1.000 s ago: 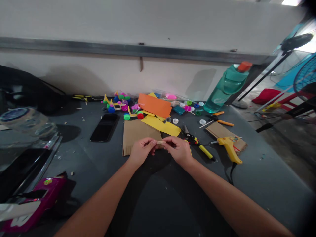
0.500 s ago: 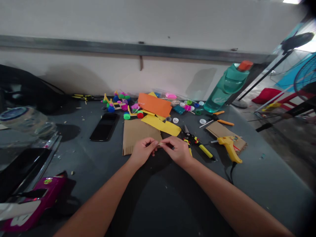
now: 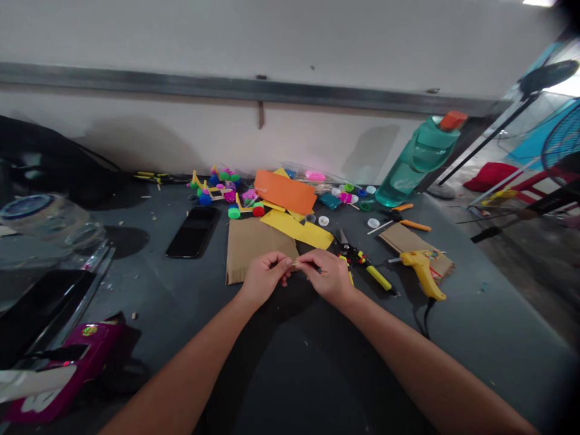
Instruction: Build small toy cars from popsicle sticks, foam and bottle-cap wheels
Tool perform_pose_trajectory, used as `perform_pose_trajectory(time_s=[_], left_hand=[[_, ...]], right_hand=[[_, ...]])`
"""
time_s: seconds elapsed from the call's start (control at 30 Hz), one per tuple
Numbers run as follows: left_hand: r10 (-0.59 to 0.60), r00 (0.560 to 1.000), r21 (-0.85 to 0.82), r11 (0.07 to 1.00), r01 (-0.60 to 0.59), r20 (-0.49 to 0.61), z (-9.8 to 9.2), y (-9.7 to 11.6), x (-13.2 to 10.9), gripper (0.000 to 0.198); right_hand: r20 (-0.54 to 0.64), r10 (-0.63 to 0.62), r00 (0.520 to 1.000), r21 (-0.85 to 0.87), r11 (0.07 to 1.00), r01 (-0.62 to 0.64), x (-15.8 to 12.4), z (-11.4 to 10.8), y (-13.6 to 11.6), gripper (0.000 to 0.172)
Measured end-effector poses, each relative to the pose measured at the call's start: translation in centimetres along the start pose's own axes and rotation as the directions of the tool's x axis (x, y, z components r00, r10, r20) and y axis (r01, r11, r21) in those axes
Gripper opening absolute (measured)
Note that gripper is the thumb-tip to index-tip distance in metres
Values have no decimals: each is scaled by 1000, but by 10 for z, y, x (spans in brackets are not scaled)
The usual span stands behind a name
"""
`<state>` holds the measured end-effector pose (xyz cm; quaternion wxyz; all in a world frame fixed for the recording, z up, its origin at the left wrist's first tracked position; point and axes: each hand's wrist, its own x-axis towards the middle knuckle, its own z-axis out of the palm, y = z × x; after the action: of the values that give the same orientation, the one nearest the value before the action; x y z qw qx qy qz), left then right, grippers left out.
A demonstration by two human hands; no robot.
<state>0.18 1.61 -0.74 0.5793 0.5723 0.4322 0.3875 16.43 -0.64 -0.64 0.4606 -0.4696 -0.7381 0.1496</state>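
One small pale piece (image 3: 294, 263), pinched by left hand (image 3: 263, 279) and right hand (image 3: 330, 279), cardboard sheet (image 3: 248, 243) near left, yellow-handled tool (image 3: 364, 260) near right.

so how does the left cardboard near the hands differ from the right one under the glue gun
The left cardboard looks broader and squarer; the right cardboard looks smaller and narrower. In view, the left hand and a yellow sheet partly cover the left cardboard, while the glue gun overlaps the right cardboard. Both are brown and lie on the dark table.
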Motion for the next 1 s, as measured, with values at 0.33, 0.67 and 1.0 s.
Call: perform_pose_trajectory(time_s=[0.33, 0.67, 1.0], left_hand=[[18, 998, -13, 1000, -19, -55, -2, -3, 1, 22], [20, 997, -47, 999, -24, -80, -4, -3, 2, 22], [32, 977, -56, 997, -45, -209, -5, -6, 4, 38]], right_hand=[[-23, 59, 998, -10, 998, -59, 0, 1, 2, 17], [-5, 63, 998, 20, 998, -63, 0, -3, 0, 18], [213, 600, 772, 517, 601, -609, 7, 5, -4, 17]])
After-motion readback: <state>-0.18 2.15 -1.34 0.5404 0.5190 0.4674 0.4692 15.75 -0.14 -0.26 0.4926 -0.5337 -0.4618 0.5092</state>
